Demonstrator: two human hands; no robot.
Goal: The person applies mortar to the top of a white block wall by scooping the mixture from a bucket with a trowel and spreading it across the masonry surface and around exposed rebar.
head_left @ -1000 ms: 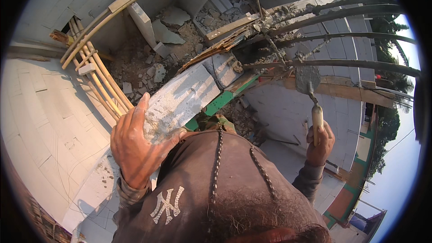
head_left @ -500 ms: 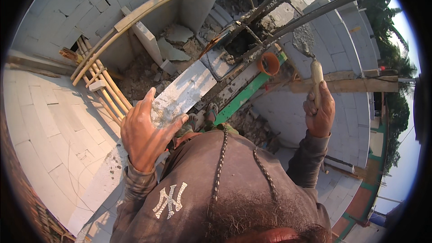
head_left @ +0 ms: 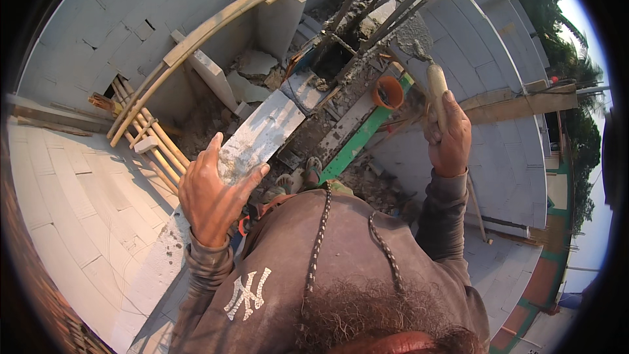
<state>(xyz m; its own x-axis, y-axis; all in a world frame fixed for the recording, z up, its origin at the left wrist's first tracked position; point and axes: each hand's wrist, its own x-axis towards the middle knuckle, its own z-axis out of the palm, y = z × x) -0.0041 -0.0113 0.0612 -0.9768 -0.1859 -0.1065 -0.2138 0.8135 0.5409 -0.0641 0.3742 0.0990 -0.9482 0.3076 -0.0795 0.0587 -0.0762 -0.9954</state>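
My left hand [head_left: 219, 196] lies at the near end of a pale grey block [head_left: 265, 128]. Its thumb and fingers are spread apart over the mortar-specked top. On the right, my right hand [head_left: 451, 141] is closed around the wooden handle of a trowel [head_left: 435, 82]. Wet grey mortar coats the trowel's blade, which points away from me, close to dark steel rebar [head_left: 419, 3]. The rebar rises from a mortar-crusted opening [head_left: 333, 59] at the block's far end.
An orange bucket [head_left: 389, 92] stands by a green board [head_left: 359, 139]. Bamboo poles [head_left: 157, 134] lean at the left, and a long curved-looking pole [head_left: 216, 23] crosses beyond. Broken rubble [head_left: 255, 65] covers the ground. Block walls [head_left: 78, 190] surround the spot.
My right hand has moved left with the trowel, bringing its blade nearer the rebar. My left hand stays spread on the block, and the view has shifted slightly.
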